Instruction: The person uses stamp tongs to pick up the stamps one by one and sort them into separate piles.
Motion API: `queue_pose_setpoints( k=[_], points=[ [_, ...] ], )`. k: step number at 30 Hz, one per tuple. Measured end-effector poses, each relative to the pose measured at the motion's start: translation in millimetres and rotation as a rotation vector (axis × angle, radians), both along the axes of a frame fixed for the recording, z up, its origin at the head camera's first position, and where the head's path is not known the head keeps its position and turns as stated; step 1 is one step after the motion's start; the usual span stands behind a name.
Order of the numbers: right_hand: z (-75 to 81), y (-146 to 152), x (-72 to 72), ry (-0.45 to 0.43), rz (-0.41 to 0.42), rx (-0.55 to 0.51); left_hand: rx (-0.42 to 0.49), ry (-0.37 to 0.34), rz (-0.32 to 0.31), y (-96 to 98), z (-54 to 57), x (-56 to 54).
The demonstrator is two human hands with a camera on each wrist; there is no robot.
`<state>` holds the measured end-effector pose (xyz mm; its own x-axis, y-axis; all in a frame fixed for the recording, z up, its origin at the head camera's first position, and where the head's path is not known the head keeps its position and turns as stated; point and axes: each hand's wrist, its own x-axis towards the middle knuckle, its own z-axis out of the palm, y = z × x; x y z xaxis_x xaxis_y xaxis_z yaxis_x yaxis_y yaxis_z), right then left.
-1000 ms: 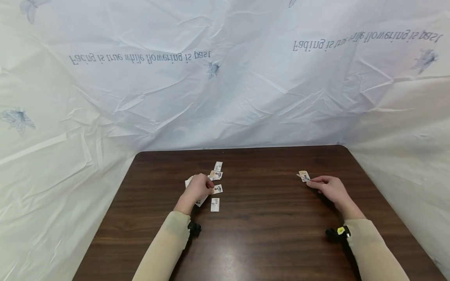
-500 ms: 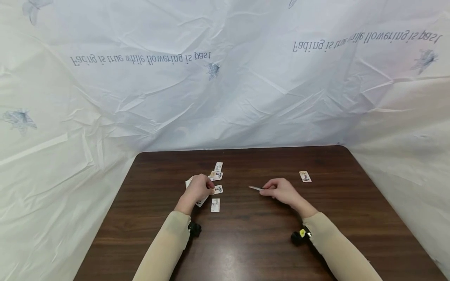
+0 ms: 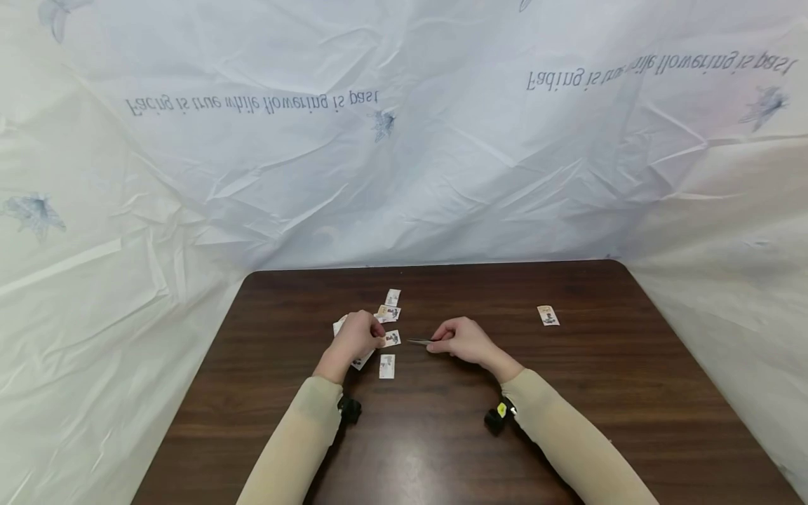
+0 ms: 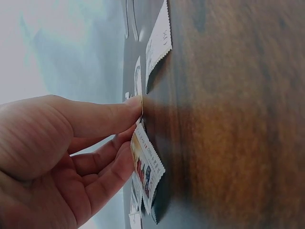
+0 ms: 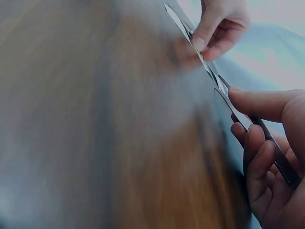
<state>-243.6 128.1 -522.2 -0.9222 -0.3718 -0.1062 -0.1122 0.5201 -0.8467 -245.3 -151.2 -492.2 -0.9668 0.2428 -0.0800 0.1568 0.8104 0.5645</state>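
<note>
Small stamps with serrated edges lie on the left half of the table. My left hand point(image 3: 352, 341) is among them, its thumb and finger pinching the left end of one stamp point(image 3: 393, 338). In the left wrist view a picture stamp point(image 4: 147, 164) lies beside the curled fingers, and a paler stamp point(image 4: 158, 45) lies apart from them. My right hand point(image 3: 466, 341) holds a pair of dark metal tweezers point(image 3: 419, 341), tips pointing left toward the pinched stamp. In the right wrist view the tweezers' tips stand slightly apart, with nothing seen between them. Some stamps are partly hidden under my left hand.
One stamp point(image 3: 548, 315) lies alone at the right. Other stamps lie near my left hand: one at the back point(image 3: 393, 297), one in front point(image 3: 387, 366). A white printed sheet point(image 3: 442, 175) hangs beyond the far edge of the dark wooden table point(image 3: 480, 435).
My right hand has moved left with the tweezers, away from the lone stamp at the right and up to the stamp in my left hand. My left hand stays in place.
</note>
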Motion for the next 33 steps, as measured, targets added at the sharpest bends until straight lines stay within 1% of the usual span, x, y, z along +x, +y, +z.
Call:
queue_pose_setpoints(
  k=[6,14,21,27,33],
  points=[
    [0.4,-17.0,-4.9,-0.026,-0.002,-0.004,0.018,-0.018,-0.004,-0.3,-0.7,0.5],
    [2.8,-29.0,-8.1,-0.034,-0.013,-0.002,0.019,0.001,-0.006,-0.7,-0.1,0.5],
    [2.5,-35.0,-14.0,-0.067,-0.023,0.012,0.018,-0.023,-0.008,-0.4,0.8,-0.2],
    [4.2,-38.0,-19.7,-0.116,-0.025,0.017,0.010,-0.023,-0.006,-1.0,0.0,-0.3],
    [8.1,-39.8,-21.8,-0.128,-0.013,0.023,0.020,-0.023,0.004,-2.4,0.8,-0.2]
  ],
)
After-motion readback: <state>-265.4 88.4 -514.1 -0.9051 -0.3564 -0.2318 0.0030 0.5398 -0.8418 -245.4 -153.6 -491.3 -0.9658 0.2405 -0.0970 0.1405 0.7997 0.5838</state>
